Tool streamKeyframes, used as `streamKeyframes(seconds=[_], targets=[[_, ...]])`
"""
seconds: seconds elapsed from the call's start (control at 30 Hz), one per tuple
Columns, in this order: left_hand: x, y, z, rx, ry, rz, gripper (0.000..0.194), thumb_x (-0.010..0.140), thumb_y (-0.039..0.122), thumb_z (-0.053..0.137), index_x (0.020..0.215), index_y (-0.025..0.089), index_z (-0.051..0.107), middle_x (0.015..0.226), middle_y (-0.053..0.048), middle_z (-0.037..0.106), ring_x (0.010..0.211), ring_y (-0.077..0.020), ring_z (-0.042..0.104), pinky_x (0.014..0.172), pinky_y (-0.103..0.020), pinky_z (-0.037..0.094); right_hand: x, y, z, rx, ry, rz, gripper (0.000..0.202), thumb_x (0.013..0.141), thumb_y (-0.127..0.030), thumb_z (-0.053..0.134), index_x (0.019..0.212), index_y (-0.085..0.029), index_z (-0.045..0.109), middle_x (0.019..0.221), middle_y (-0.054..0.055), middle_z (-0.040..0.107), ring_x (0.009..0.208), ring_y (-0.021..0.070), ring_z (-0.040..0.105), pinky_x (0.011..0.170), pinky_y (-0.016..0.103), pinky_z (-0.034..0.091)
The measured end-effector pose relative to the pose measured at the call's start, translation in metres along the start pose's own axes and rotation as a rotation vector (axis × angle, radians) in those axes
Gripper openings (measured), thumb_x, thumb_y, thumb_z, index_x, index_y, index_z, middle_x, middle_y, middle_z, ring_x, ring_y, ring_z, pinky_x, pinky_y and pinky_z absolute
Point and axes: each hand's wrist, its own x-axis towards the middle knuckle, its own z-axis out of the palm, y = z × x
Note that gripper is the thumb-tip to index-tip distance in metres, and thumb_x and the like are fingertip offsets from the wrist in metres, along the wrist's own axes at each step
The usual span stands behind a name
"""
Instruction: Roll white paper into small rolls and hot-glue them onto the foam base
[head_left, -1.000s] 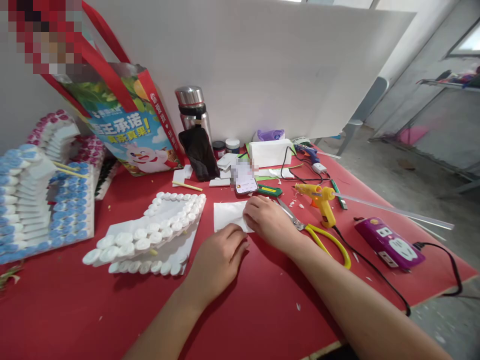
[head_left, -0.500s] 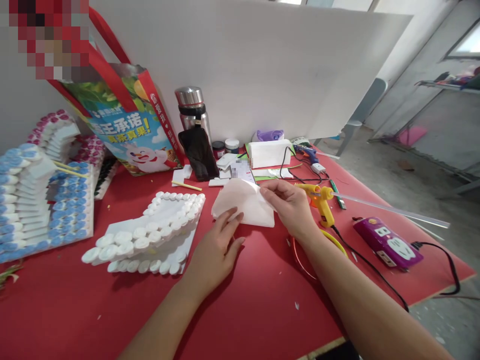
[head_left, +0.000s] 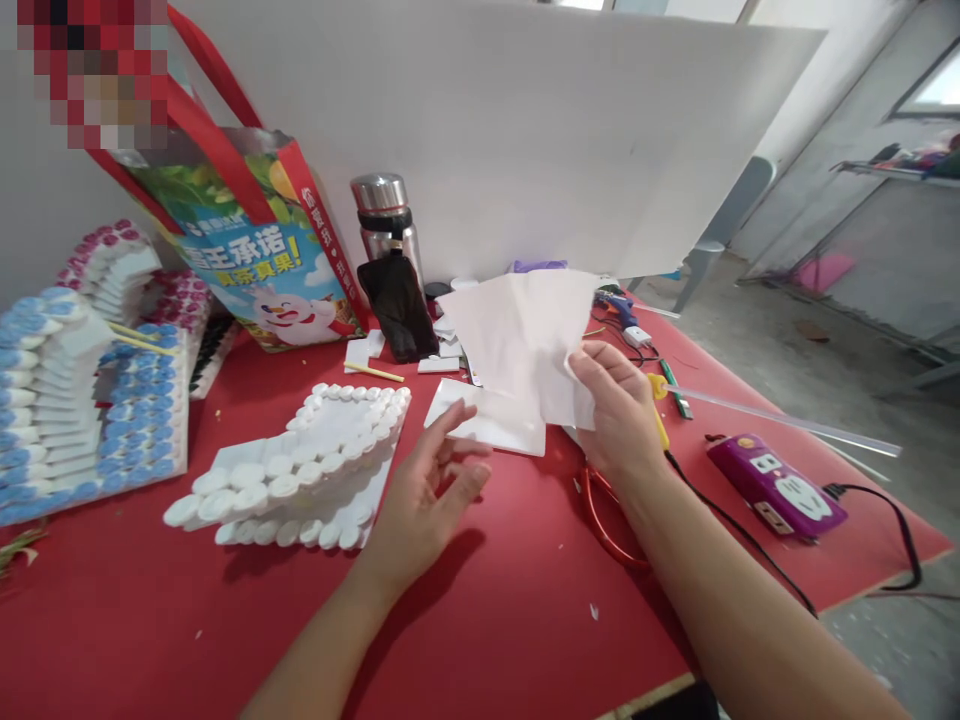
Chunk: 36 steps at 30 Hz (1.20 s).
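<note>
My right hand (head_left: 619,405) pinches a thin sheet of white paper (head_left: 517,325) by its lower right edge, holding it raised and loosely hanging. Below the sheet a flat stack of white paper (head_left: 502,425) lies on the red table. Beside that stack hovers my left hand (head_left: 442,480), its fingers apart and nothing in them. Left of it stands a folded white piece (head_left: 300,470) edged with rows of round white pads. A yellow glue gun (head_left: 660,410) with a long translucent glue stick is mostly hidden behind my right hand.
Red-handled scissors (head_left: 611,520) lie under my right forearm. To the right are a purple power strip (head_left: 776,485) with cords and a green cutter (head_left: 675,388). A steel flask (head_left: 382,215), a phone (head_left: 397,310) and a printed bag (head_left: 255,250) stand behind. Blue-and-white padded pieces (head_left: 142,420) fill the left.
The white sheet has been lifted off the stack by my right hand, which moved right. My left hand has come up off the stack, its fingers now apart.
</note>
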Motion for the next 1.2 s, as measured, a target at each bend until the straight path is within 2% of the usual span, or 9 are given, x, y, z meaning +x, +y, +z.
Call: streamKeyframes(seconds=[0.07,0.17,0.23,0.33,0.5,0.7,0.8,0.97,1.2], targets=[[-0.001,0.005,0.002,-0.131,-0.014,0.036,0.089,0.084,0.07,0.063,0.158,0.033,0.031,0.158,-0.015,0.044,0.132,-0.0347,0.057,0.097,-0.047,0.058,-0.011,0.0,0.009,-0.046,-0.13,-0.04,0.017,0.091,-0.04,0.064,0.09,-0.023,0.061,0.089,0.002,0.067,0.072,0.0154,0.063,0.064,0.028,0.051],[-0.001,0.006,0.006,-0.221,0.007,0.028,0.103,0.067,0.08,0.071,0.153,0.03,0.043,0.147,-0.015,0.056,0.134,-0.0387,0.055,0.1,-0.05,0.056,-0.029,-0.003,0.024,-0.143,-0.511,-0.108,0.012,0.094,-0.031,0.062,0.088,-0.021,0.065,0.108,0.006,0.07,0.093,0.0176,0.066,0.079,0.03,0.054],[0.0,0.005,0.008,-0.303,0.09,-0.049,0.085,0.072,0.071,0.075,0.141,0.024,0.057,0.137,-0.015,0.064,0.129,-0.0372,0.06,0.099,-0.048,0.057,-0.037,-0.004,0.032,-0.188,-0.748,-0.164,0.009,0.096,-0.025,0.059,0.095,-0.021,0.067,0.118,0.008,0.069,0.106,0.0191,0.066,0.09,0.033,0.054],[0.004,0.005,0.009,-0.463,0.303,-0.211,0.054,0.082,0.053,0.074,0.119,0.015,0.068,0.125,-0.015,0.07,0.119,-0.0343,0.066,0.094,-0.044,0.059,-0.043,-0.004,0.036,-0.237,-0.883,-0.217,0.015,0.097,-0.019,0.056,0.105,-0.018,0.069,0.119,0.01,0.069,0.11,0.0191,0.065,0.094,0.032,0.053],[0.008,0.011,0.004,-0.303,0.669,-0.349,0.038,0.073,0.039,0.082,0.103,0.017,0.073,0.108,-0.007,0.077,0.105,-0.0301,0.071,0.081,-0.035,0.059,-0.035,-0.003,0.028,-0.364,-0.709,-0.083,0.02,0.096,-0.017,0.052,0.094,-0.017,0.072,0.088,0.003,0.073,0.079,0.0145,0.068,0.076,0.028,0.053],[0.004,0.017,0.004,-0.123,0.587,-0.344,0.034,0.074,0.04,0.08,0.098,0.016,0.074,0.096,-0.007,0.078,0.095,-0.0281,0.073,0.074,-0.032,0.056,-0.011,0.008,0.008,-0.526,-0.311,-0.153,0.027,0.098,-0.032,0.051,0.083,-0.018,0.069,0.082,0.005,0.073,0.079,0.018,0.069,0.077,0.033,0.052],[0.004,0.012,0.004,-0.156,0.554,-0.314,0.04,0.073,0.041,0.081,0.103,0.016,0.073,0.1,-0.007,0.078,0.097,-0.0275,0.072,0.078,-0.032,0.055,-0.002,0.013,0.001,-0.628,-0.165,-0.182,0.021,0.095,-0.026,0.048,0.105,-0.019,0.065,0.102,0.009,0.074,0.095,0.0219,0.069,0.084,0.037,0.051],[0.007,0.008,0.002,-0.196,0.587,-0.374,0.041,0.071,0.04,0.08,0.102,0.014,0.073,0.096,-0.009,0.077,0.092,-0.0289,0.072,0.081,-0.036,0.055,0.005,0.005,0.023,-1.125,-0.284,-0.094,0.075,0.092,-0.048,0.058,0.153,-0.011,0.034,0.14,0.026,0.055,0.126,0.0391,0.055,0.094,0.05,0.047],[0.004,0.015,0.005,-0.096,0.44,-0.302,0.032,0.071,0.038,0.076,0.094,0.015,0.073,0.083,-0.007,0.075,0.082,-0.0288,0.07,0.074,-0.035,0.054,0.05,0.028,0.078,-1.544,-0.272,0.013,0.108,0.081,-0.071,0.062,0.157,-0.003,0.027,0.135,0.031,0.054,0.127,0.0429,0.051,0.105,0.054,0.036]])
